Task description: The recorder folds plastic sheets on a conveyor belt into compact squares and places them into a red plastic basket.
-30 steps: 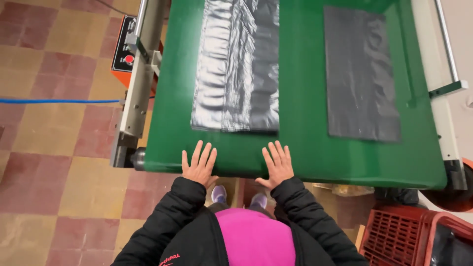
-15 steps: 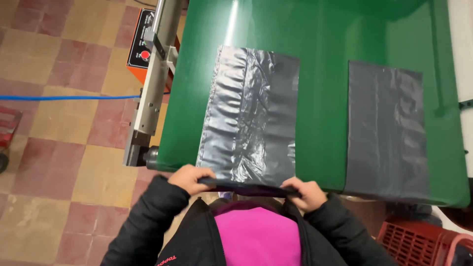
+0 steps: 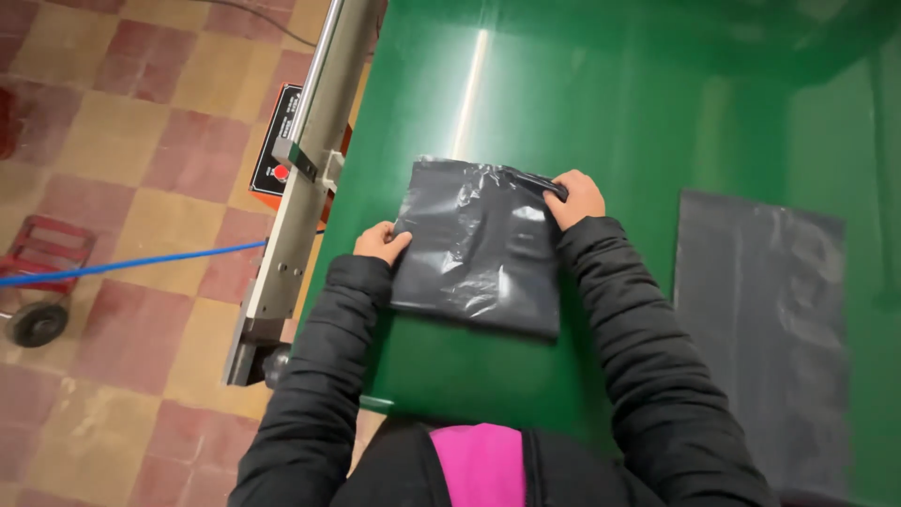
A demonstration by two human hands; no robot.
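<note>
A dark grey plastic bag (image 3: 479, 249) lies folded in half on the green table (image 3: 582, 103). My left hand (image 3: 380, 242) pinches its left edge. My right hand (image 3: 574, 197) grips the folded top right corner. Both arms in black padded sleeves reach in from the bottom. A second grey bag (image 3: 765, 329) lies flat and unfolded to the right, untouched.
A metal side rail (image 3: 300, 178) with a black and orange control box (image 3: 274, 164) runs along the table's left edge. A blue hose (image 3: 122, 265) crosses the checkered tile floor, and a red wheeled cart (image 3: 42, 282) stands at the far left.
My hands went from resting flat at the table's near edge to gripping the bag's near end, then carried it away from me, folding the bag in half.
</note>
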